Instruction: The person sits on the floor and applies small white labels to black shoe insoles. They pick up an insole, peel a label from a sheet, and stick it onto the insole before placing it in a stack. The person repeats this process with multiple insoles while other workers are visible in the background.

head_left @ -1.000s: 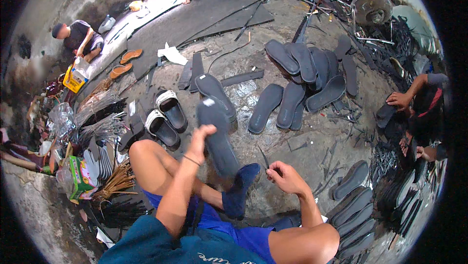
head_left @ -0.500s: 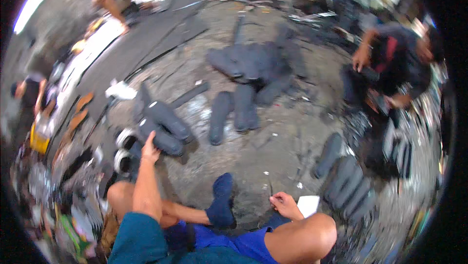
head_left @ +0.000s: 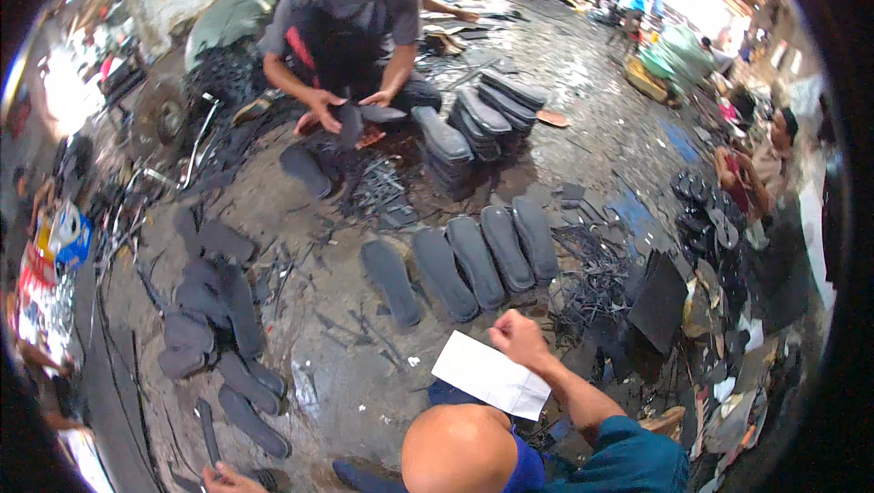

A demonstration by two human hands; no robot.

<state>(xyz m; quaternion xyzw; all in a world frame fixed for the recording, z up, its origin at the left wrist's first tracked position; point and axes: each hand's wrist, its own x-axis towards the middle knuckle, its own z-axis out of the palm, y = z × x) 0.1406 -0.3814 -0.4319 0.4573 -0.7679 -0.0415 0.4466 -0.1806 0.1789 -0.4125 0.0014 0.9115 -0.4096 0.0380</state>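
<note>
Soles (head_left: pixel 475 261) lie near the curled-up right hand (head_left: pixel 521 338).

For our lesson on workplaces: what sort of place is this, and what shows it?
It looks like a footwear workshop: a row of dark soles, stacks of soles beyond it, and a heap of thin black offcuts.

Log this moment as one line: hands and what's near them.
left hand: partly in frame, near dark strip | right hand: curled, grip unclear, beside white paper | five soles: row beyond right hand
</note>
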